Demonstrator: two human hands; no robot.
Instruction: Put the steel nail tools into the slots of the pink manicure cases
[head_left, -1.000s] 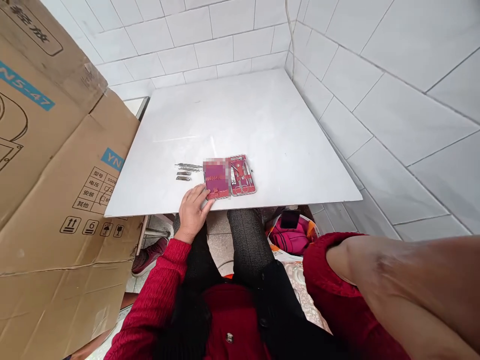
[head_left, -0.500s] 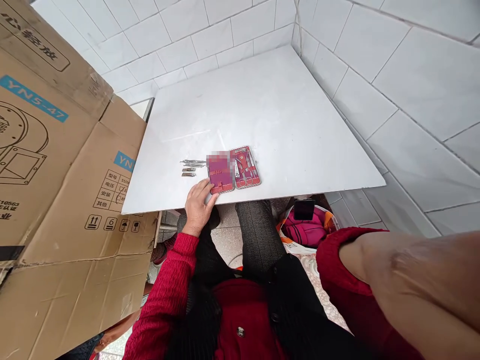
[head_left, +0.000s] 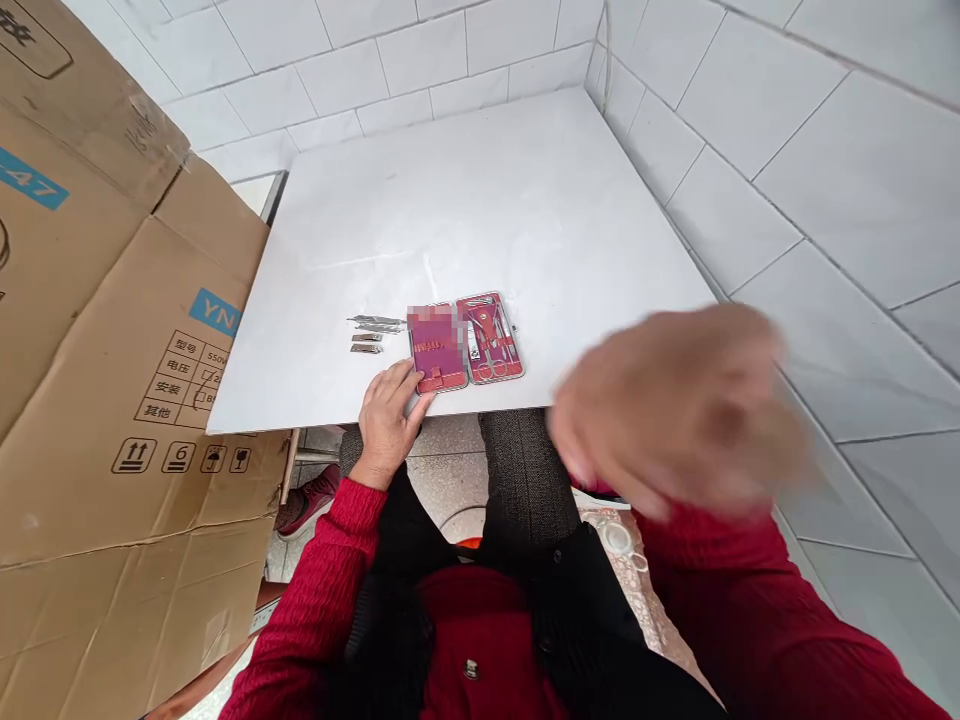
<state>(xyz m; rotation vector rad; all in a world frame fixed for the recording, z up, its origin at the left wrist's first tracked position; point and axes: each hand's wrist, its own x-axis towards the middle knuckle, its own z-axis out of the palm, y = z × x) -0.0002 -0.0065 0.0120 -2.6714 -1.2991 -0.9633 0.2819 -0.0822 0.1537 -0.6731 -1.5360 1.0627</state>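
Observation:
An open red manicure case [head_left: 439, 380] lies near the front edge of the white table. My left hand [head_left: 388, 415] holds its near left corner, fingers along the left side and thumb at the front edge. Scissors [head_left: 493, 368] and other slim metal tools sit in the right half; the left half shows a row of small loops, with part of it pixelated. To the left of the case lie several thin metal tools [head_left: 377, 323] and two nail clippers [head_left: 366, 348]. My right hand [head_left: 675, 410], smeared by motion, is raised at the table's front right, apart from the case; its fingers cannot be made out.
A large cardboard box [head_left: 202, 400] stands along the left of the white table [head_left: 487, 200]. Tiled walls [head_left: 420, 60] border the back and right. Below the front edge are my legs [head_left: 525, 470], and a shoe [head_left: 311, 500] shows at the left.
My right hand has swung into view from the lower right, up to the table's front right. My left hand stays at the case corner. The view has shifted slightly.

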